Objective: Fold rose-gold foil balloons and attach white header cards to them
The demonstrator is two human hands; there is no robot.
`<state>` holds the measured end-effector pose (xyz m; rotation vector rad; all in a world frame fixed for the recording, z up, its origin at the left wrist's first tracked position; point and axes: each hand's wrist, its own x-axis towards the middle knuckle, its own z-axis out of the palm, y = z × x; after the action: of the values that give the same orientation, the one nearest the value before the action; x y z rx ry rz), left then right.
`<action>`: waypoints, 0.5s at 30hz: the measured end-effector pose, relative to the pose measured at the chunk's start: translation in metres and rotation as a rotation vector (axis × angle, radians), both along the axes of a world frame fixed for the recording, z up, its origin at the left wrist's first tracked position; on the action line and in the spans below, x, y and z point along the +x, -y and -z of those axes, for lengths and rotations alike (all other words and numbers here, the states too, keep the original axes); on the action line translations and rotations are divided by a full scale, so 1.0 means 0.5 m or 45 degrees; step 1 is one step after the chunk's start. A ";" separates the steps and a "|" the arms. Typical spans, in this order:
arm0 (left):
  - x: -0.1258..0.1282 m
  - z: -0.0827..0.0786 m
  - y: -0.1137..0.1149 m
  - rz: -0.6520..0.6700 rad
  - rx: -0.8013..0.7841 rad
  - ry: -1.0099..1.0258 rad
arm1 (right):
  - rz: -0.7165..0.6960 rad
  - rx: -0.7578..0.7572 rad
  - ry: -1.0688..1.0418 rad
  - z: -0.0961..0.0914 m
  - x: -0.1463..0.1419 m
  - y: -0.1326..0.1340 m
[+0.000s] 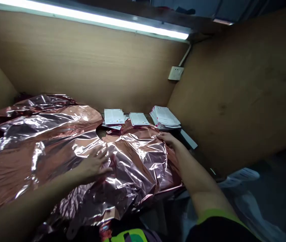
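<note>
On the worktop (190, 139) before you, a pile of rose-gold foil (57, 141) is spreading from the left wall almost to the right one, crinkled and shining under the strip light (87, 16). Your left hand (94, 164) is lying flat on the foil near its middle, fingers apart and pressing down, gripping nothing. Your right hand (167, 139) is resting at the foil's far right edge, fingers curled loosely over the rim; whether they are pinching it you cannot tell. Behind the foil, against the back board, three small stacks of white cards (139, 118) are sitting side by side, the rightmost just beyond your right hand. A wall socket (175, 73) is hanging in the corner above them.
</note>
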<state>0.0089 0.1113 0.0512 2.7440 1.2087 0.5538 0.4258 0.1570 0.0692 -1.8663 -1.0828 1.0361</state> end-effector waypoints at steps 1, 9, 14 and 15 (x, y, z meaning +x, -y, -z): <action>0.031 0.010 0.008 0.048 -0.176 -0.216 | -0.015 0.021 0.001 -0.017 -0.003 0.000; 0.125 -0.018 0.030 0.075 -0.578 -0.432 | -0.299 0.109 0.098 -0.228 -0.116 0.014; 0.139 -0.022 0.148 -0.082 -0.435 -0.337 | -0.787 0.187 0.296 -0.287 -0.380 0.014; 0.138 -0.016 0.178 -0.078 -0.427 -0.319 | -0.903 0.220 0.396 -0.281 -0.444 0.014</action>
<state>0.0778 0.0221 0.0591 2.5476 1.3017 0.0035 0.2038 0.1500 0.2095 -1.5534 -2.0416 0.9880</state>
